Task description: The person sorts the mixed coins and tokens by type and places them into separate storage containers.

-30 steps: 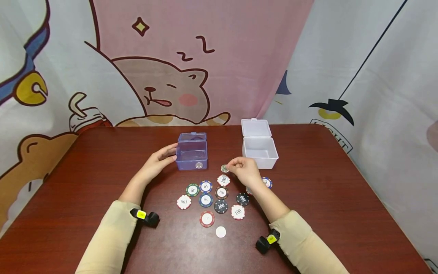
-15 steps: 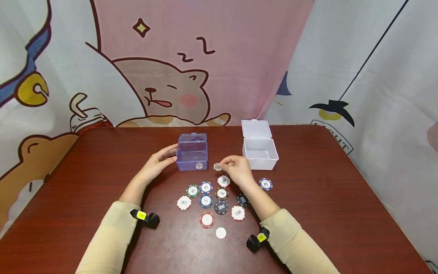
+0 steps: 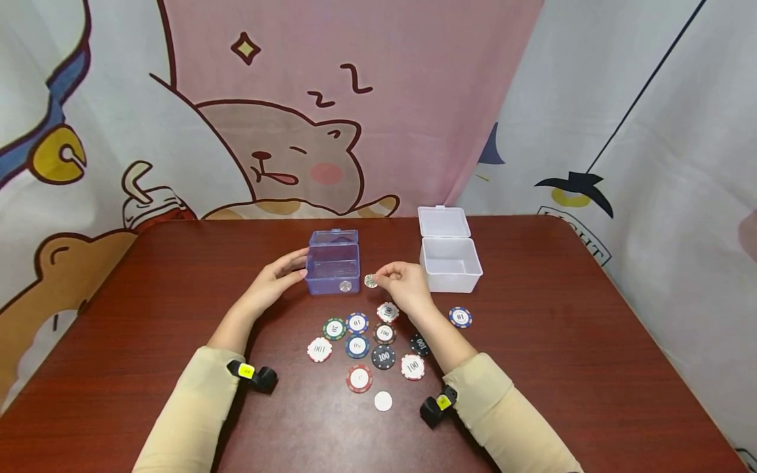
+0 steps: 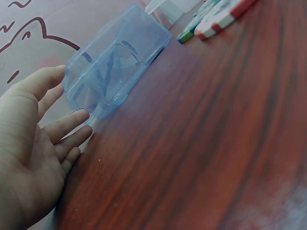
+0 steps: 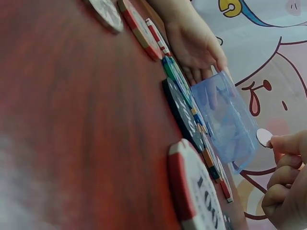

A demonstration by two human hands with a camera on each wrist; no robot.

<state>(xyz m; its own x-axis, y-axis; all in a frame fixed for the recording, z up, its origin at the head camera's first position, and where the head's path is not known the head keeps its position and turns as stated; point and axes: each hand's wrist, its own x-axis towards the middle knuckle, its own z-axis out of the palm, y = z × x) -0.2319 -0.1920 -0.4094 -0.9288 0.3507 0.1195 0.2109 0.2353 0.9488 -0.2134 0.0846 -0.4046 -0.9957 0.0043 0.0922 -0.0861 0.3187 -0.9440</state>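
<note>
Head view: the right hand (image 3: 405,289) pinches a small disc (image 3: 370,281) between thumb and fingertips. The held disc is positioned just beside the right wall of a translucent blue box (image 3: 322,287), apart from it. Right wrist view: the disc is raised clear of the table (image 3: 591,368), and the remaining fingers of the right hand are curled toward the palm. The left hand (image 3: 272,282) is not closed on anything; its fingers are extended and loosely spread, with the tips against the left side of the blue box. Left wrist view: the same contact is visible at the end wall of the box. The lid (image 3: 332,238) of the blue box is folded back, and a second disc (image 3: 345,286) shows at the front wall, near the right corner. To the right of the right hand stands a white box (image 3: 452,283), lid also folded back. Nearer the person, printed chips lie flat on the table: a green chip (image 3: 334,329) marked 20 beside a blue chip (image 3: 357,323) marked 10, a red chip (image 3: 359,378) closer to the person, and others among them. The right forearm partly covers a black chip (image 3: 418,344). A plain-looking white disc (image 3: 383,401) lies nearest the person.
</note>
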